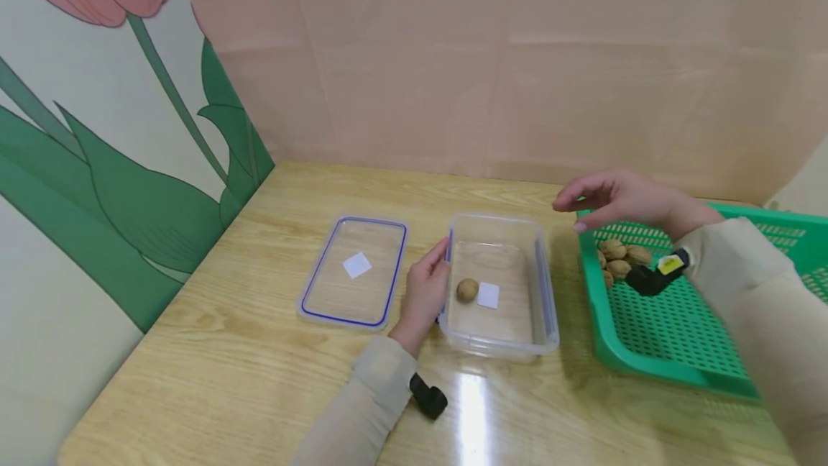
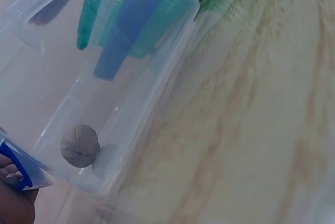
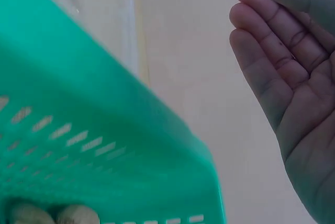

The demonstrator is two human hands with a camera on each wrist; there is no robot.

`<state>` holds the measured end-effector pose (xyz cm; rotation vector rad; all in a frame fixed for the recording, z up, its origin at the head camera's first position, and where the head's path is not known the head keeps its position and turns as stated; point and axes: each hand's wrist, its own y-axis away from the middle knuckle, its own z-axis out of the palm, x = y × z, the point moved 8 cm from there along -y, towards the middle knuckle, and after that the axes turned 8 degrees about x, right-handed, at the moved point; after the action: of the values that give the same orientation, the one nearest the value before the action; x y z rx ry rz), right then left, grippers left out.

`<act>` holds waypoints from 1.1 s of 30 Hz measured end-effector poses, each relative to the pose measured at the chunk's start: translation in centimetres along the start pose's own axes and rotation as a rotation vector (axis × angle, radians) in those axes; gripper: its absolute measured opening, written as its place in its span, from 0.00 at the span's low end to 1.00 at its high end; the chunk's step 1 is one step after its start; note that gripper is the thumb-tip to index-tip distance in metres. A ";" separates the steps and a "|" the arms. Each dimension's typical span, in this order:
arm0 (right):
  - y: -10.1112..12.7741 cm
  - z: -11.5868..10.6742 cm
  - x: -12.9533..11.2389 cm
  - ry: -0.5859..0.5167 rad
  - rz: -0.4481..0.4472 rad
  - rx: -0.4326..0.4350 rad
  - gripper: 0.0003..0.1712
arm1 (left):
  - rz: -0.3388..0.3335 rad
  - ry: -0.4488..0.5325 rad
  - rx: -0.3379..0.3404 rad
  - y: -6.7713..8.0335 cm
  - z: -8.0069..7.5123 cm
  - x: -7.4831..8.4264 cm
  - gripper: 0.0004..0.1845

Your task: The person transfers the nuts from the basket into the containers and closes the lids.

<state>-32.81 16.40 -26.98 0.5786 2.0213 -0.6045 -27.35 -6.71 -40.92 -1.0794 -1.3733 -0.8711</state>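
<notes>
Inside box (image 1: 494,345), towards left wall: walnut (image 1: 467,290), just left of white square (image 1: 488,295). At box's left side: left hand (image 1: 427,290), touching it; whether fingers grip, cannot tell. Right of box: green basket (image 1: 604,336) with more walnuts (image 1: 619,269); right hand (image 1: 624,196) raised above, fingers loosely bent, thumb apart. Left of box: lid (image 1: 352,304), flat on surface (image 1: 246,365).

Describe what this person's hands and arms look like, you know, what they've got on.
The left sleeve and right sleeve are long and pale beige. A black left wrist camera and a black right wrist camera are worn at the cuffs; the right one bears a yellow label. The left hand and right hand are gloveless.
</notes>
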 end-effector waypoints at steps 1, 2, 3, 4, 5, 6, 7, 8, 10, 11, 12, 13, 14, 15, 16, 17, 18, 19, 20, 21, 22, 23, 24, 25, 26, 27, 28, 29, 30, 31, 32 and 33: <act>0.4 -0.3 0.2 0.009 0.019 0.019 0.23 | -0.002 0.002 0.000 0.0 0.0 0.0 0.21; 0.9 -0.6 0.4 0.019 0.026 0.033 0.22 | -0.006 0.005 -0.001 0.0 0.1 -0.1 0.21; 1.3 -0.9 0.6 0.037 0.039 0.054 0.22 | -0.009 0.006 -0.002 -0.1 0.1 -0.1 0.21; 1.8 -1.2 0.8 0.051 0.053 0.076 0.22 | -0.010 0.010 -0.002 0.0 0.2 0.0 0.21; 2.3 -1.6 0.9 0.062 0.059 0.099 0.23 | -0.010 0.013 -0.002 0.0 0.2 0.1 0.21; 2.8 -2.0 1.1 0.079 0.074 0.128 0.23 | -0.009 0.014 -0.001 0.0 0.2 0.2 0.21; 3.3 -2.3 1.3 0.087 0.075 0.151 0.23 | -0.006 0.015 -0.001 0.0 0.2 0.3 0.21; 3.7 -2.6 1.5 0.086 0.067 0.166 0.24 | -0.003 0.017 -0.001 0.0 0.3 0.3 0.21; 4.6 -3.1 2.1 0.090 0.063 0.200 0.24 | -0.004 0.010 -0.003 0.1 0.3 0.4 0.22; 5.2 -3.3 2.3 0.093 0.061 0.213 0.24 | -0.003 0.009 -0.007 0.3 0.4 0.4 0.22; 5.7 -3.4 2.7 0.100 0.069 0.228 0.24 | -0.002 0.007 -0.009 0.4 0.4 0.4 0.22; 6.3 -3.5 3.1 0.106 0.076 0.239 0.23 | -0.005 0.004 -0.011 0.5 0.4 0.4 0.22; 6.8 -3.7 3.4 0.118 0.092 0.253 0.23 | -0.007 0.004 -0.014 0.6 0.4 0.3 0.22; 7.3 -3.9 3.9 0.134 0.110 0.268 0.22 | -0.006 0.002 -0.017 0.7 0.5 0.3 0.22; 7.8 -4.1 4.2 0.153 0.130 0.284 0.22 | -0.003 0.002 -0.019 0.8 0.6 0.3 0.22; 8.4 -4.4 4.6 0.167 0.150 0.299 0.21 | 0.000 0.007 -0.023 0.8 0.6 0.4 0.22; 8.9 -4.7 5.0 0.192 0.179 0.318 0.21 | 0.003 0.006 -0.026 0.9 0.7 0.5 0.22; 9.4 -5.1 5.5 0.213 0.211 0.335 0.20 | 0.004 0.012 -0.032 0.9 0.8 0.6 0.22; 9.9 -5.4 5.9 0.235 0.242 0.351 0.20 | 0.006 0.016 -0.038 0.9 0.9 0.6 0.22; 10.4 -5.8 6.3 0.258 0.276 0.365 0.20 | 0.006 0.016 -0.040 0.9 1.0 0.7 0.22; 10.9 -6.1 6.8 0.280 0.316 0.378 0.21 | 0.005 0.017 -0.042 0.9 1.0 0.7 0.22; 11.3 -6.4 7.3 0.298 0.353 0.387 0.21 | 0.004 0.019 -0.042 0.9 1.1 0.7 0.22; 11.7 -6.6 7.8 0.314 0.390 0.395 0.22 | 0.004 0.019 -0.040 0.9 1.1 0.7 0.22; 12.1 -6.8 8.2 0.320 0.421 0.399 0.23 | 0.002 0.021 -0.037 0.9 1.1 0.6 0.22; 12.4 -7.0 8.6 0.325 0.445 0.402 0.23 | 0.004 0.018 -0.035 0.9 1.1 0.6 0.22; 12.8 -7.2 9.0 0.332 0.470 0.404 0.24 | 0.002 0.021 -0.034 0.8 1.1 0.5 0.22; 13.1 -7.3 9.4 0.334 0.492 0.407 0.25 | 0.000 0.025 -0.033 0.8 1.1 0.5 0.22; 13.4 -7.4 9.7 0.341 0.512 0.413 0.26 | -0.002 0.027 -0.033 0.8 1.1 0.5 0.22; 13.7 -7.5 10.0 0.347 0.528 0.413 0.26 | -0.001 0.029 -0.033 0.8 1.1 0.5 0.22; 14.0 -7.6 10.3 0.351 0.544 0.411 0.27 | 0.002 0.029 -0.033 0.9 1.1 0.5 0.22; 14.2 -7.7 10.6 0.353 0.555 0.411 0.27 | 0.002 0.028 -0.036 0.9 1.1 0.6 0.22; 14.3 -7.7 10.9 0.353 0.565 0.410 0.28 | 0.001 0.026 -0.036 0.9 1.1 0.6 0.22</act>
<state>-34.04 33.94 -35.60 1.5289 1.9190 -0.5940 -26.78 -5.36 -40.50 -1.0924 -1.3400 -0.9092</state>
